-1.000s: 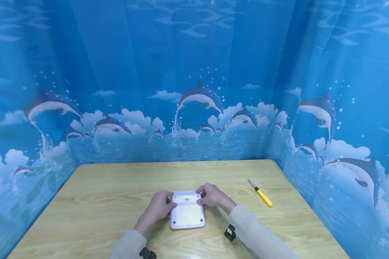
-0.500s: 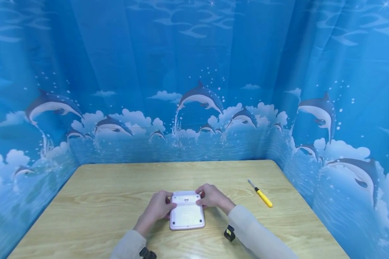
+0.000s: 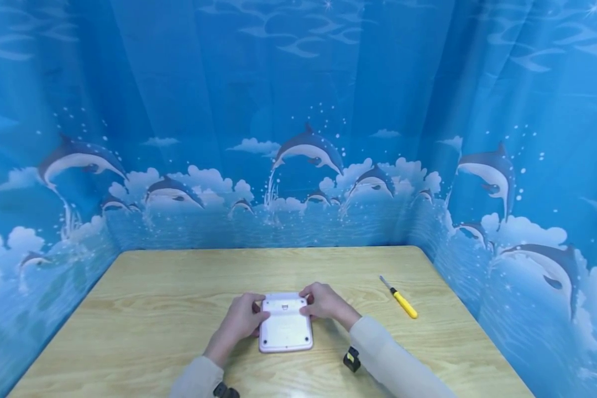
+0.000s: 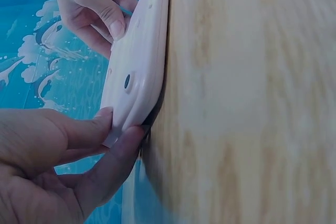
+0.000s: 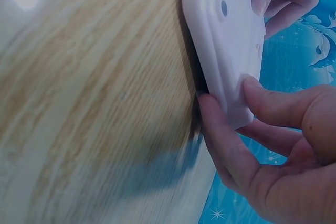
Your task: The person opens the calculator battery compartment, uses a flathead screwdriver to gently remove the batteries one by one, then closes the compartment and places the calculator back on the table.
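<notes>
A pale pink calculator (image 3: pixel 286 334) lies back side up close over the table, its small latch near the far edge and dark round feet at its corners. My left hand (image 3: pixel 239 318) pinches its far left side, thumb on the back and fingers at the edge and under it. On the far right side, my right hand (image 3: pixel 325 303) holds it in the same manner. In the left wrist view, the edge of the calculator (image 4: pixel 149 61) sits between thumb and fingers. From the right wrist, fingertips of the right hand (image 5: pixel 278 145) reach beneath its rim. The calculator's front is hidden.
A screwdriver (image 3: pixel 402 301) with a yellow handle lies on the wooden table (image 3: pixel 179 282), to the right of the right hand, its metal tip pointing away. Blue dolphin-print curtains (image 3: pixel 298 83) enclose the table at the back and both sides.
The calculator and both hands have shifted very slightly to the left. Both hands keep the same hold, and the screwdriver stays in place.
</notes>
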`<state>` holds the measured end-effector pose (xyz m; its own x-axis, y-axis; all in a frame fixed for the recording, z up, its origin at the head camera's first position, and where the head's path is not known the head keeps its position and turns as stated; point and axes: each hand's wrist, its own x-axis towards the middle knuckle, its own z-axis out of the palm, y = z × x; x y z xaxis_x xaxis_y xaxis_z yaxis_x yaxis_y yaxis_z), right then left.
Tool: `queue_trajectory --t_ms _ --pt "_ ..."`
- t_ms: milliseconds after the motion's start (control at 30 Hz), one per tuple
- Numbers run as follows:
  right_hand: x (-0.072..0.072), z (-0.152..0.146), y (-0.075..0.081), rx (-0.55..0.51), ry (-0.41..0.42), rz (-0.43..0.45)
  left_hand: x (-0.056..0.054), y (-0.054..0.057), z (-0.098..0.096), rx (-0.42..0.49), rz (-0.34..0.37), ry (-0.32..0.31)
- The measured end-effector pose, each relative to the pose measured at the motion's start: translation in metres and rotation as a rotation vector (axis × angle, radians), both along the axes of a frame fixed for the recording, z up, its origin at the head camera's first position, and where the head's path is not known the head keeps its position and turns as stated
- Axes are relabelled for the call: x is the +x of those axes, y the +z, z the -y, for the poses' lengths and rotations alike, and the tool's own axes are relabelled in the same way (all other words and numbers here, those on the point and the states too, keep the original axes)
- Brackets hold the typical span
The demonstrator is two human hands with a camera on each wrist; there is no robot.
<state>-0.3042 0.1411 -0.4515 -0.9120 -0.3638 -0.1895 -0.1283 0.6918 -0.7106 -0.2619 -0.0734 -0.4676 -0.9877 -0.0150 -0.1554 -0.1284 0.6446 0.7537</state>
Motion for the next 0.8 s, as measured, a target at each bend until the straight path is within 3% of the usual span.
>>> queue_trajectory --t_ms 267,800 --pt "-0.0017 0.0042 -0.0008 0.01 0.005 0.0 0.0008 -0.0015 0.0054 -0.007 -0.043 -0.003" --pt "-0.0007 0.0041 -0.0022 0.021 -0.012 -0.002 0.002 -0.0026 0.0038 -0.019 -0.032 0.008"
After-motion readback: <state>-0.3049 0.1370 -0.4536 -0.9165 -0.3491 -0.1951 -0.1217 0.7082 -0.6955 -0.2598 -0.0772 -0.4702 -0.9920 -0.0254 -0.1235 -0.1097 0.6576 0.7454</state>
